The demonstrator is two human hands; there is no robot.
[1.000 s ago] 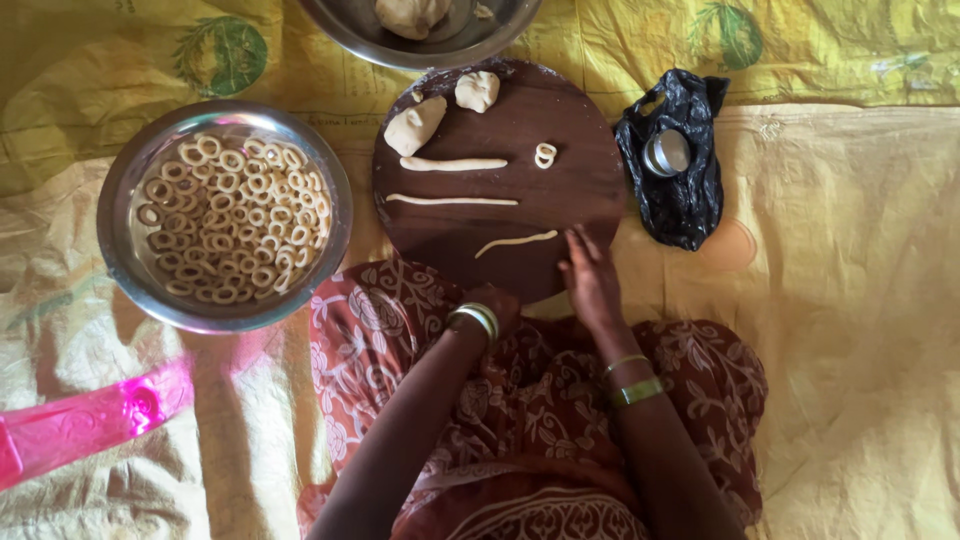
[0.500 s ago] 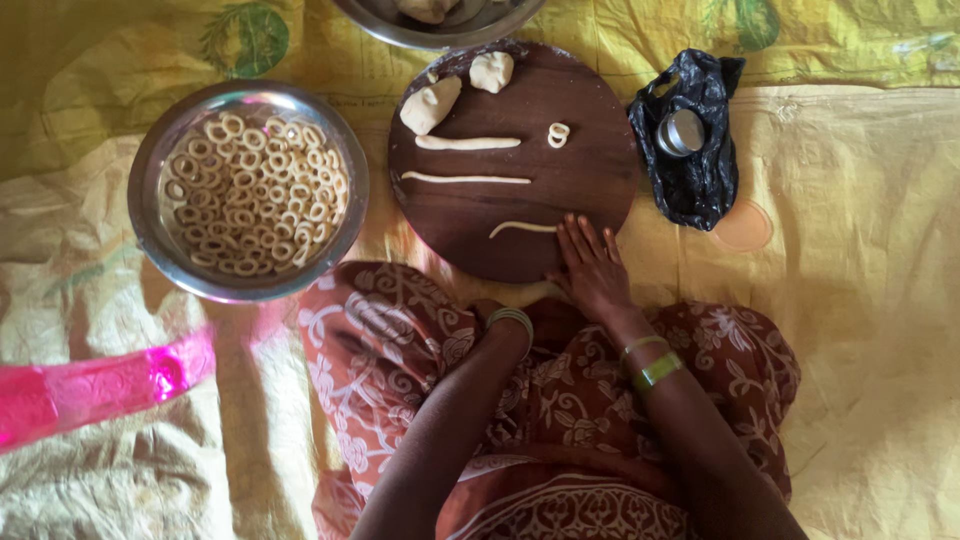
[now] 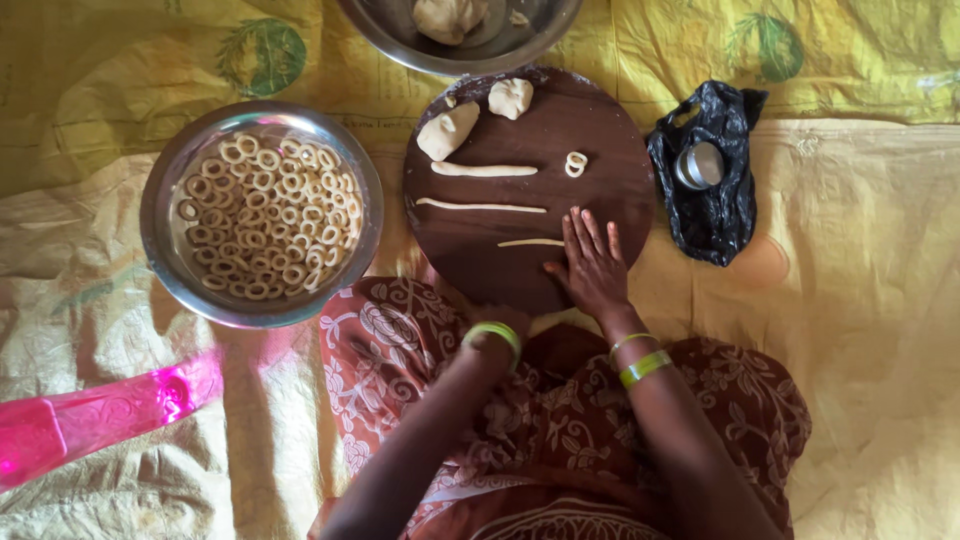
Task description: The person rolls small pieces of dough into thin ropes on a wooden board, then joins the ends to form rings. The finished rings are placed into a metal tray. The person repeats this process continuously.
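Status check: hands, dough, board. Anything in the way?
Right hand flat, open on short dough strip, round wooden board. Left hand hidden under board edge. Two more strips, one ring ahead; nothing blocking.

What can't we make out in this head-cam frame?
- Left hand: head view, tucked under the board edge; fingers hidden.
- Top bowl: cut off by the frame's upper edge.
- Short dough strip: right end covered by the right hand.
- Small tin on the black bag: contents too small.
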